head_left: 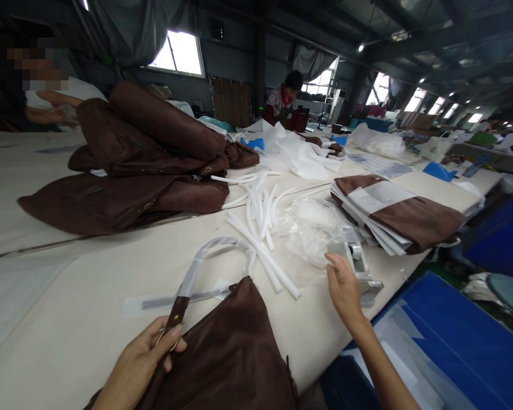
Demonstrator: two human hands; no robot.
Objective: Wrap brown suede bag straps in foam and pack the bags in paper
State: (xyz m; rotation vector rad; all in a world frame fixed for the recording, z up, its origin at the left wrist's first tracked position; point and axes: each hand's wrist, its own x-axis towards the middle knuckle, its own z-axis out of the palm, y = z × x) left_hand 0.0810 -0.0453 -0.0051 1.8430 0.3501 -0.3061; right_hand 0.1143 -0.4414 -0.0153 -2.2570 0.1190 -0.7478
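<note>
1. Brown bag (233, 347) at near side of counter (89, 296); strap (191, 276) wrapped along arch, brown end bare
2. Left hand (132, 361) pinches strap's brown end
3. Right hand (344, 287) half curled beside tape dispenser (371, 292); grip unclear
4. White tubes (282, 275) loose

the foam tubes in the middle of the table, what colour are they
White; the tubes show best in the head view.

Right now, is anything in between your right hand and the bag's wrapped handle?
Yes: the white tubes and some crumpled clear plastic lie on the table between the right hand and the wrapped handle.
</note>
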